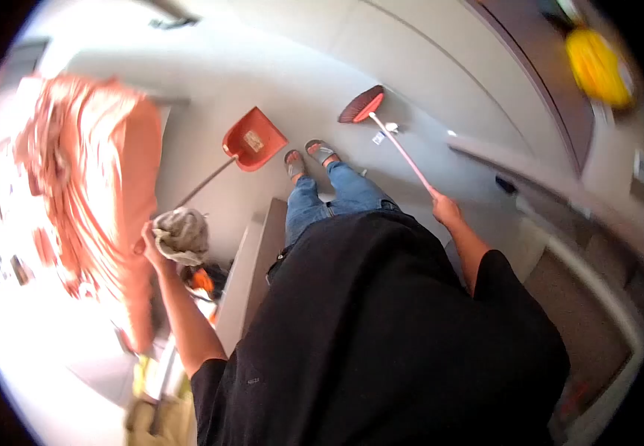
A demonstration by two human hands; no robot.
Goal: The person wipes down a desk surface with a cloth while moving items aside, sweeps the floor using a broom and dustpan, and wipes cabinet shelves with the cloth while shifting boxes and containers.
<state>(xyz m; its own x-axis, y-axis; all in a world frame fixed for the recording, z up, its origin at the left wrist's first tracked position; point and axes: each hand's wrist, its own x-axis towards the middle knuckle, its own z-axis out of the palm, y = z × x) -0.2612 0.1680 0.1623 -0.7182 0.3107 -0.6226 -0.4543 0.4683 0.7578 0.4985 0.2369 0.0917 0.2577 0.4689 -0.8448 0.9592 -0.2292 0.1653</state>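
Observation:
My right hand (447,209) is closed round the pink handle of a broom (361,105). The broom's red head with dark bristles lies on the floor near the wall, beside small white scraps (384,134). On the other side, my left hand (154,244) is closed at the end of the dustpan's dark handle and also at a bunched grey cloth (181,236). The red dustpan (254,140) is at floor level, left of my sandalled feet, with a pale label in its middle.
Peach-coloured fabric (117,171) hangs at the left. A pale furniture panel (253,262) stands beside my left leg, with an orange item (201,280) behind it. A yellow object (599,68) is at the upper right, and a dark-edged ledge runs along the right.

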